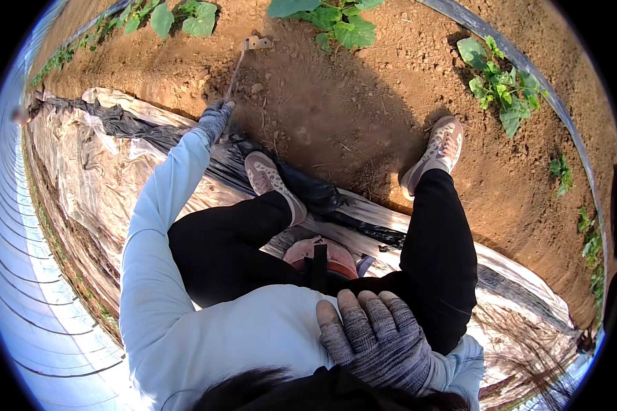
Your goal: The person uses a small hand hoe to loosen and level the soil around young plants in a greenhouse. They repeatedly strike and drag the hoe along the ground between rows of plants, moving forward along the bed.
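My left hand [215,120], in a grey knit glove with bare fingertips, is stretched forward and closed round the handle of a small hoe [237,68]. The thin handle runs up and away, and its flat blade [258,43] with holes lies at the brown soil [301,103]. My right hand [377,335], in a matching glove, lies flat on the front of my pale blue top with its fingers extended and nothing in them. Near the blade grows a leafy green plant [343,24].
More plants stand at the far left [178,17] and right [504,85]. A grey hose [521,58] curves along the right. Crumpled black film [308,185] and pale sheeting [82,164] run beneath my legs. I straddle a pink seat [320,255]. Greenhouse film [27,294] rises at left.
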Action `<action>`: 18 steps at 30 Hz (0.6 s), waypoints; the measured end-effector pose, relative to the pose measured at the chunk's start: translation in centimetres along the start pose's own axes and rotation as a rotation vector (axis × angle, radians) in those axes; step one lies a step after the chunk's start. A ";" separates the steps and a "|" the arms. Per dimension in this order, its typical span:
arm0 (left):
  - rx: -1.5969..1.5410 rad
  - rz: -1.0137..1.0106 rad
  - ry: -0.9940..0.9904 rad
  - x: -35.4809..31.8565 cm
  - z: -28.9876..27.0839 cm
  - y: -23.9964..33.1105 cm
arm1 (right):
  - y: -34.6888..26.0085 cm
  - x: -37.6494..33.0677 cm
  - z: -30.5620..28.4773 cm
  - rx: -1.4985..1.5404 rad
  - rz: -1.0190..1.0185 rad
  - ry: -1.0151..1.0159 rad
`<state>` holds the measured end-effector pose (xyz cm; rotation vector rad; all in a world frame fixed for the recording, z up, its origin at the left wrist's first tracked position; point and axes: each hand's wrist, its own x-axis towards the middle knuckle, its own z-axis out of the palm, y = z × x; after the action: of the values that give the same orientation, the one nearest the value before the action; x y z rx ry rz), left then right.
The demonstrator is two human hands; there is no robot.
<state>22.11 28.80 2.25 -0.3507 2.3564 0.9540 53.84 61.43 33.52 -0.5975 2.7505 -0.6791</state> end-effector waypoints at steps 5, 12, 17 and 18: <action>0.176 0.103 0.177 6.8 -0.7 0.9 | 1.1 0.4 -0.1 -0.021 0.083 -0.003; 0.417 -0.104 0.066 7.1 4.1 5.0 | 0.5 0.7 3.5 -0.215 0.159 0.422; 0.695 0.116 0.115 8.3 2.7 -1.5 | 1.3 1.2 2.8 -0.194 0.053 0.328; 0.712 0.131 0.128 7.7 2.9 -1.8 | 0.9 1.3 1.0 -0.120 0.072 0.164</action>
<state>17.88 29.35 -5.07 0.0289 2.6708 0.0990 52.72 61.24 32.03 -0.4838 2.9668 -0.5731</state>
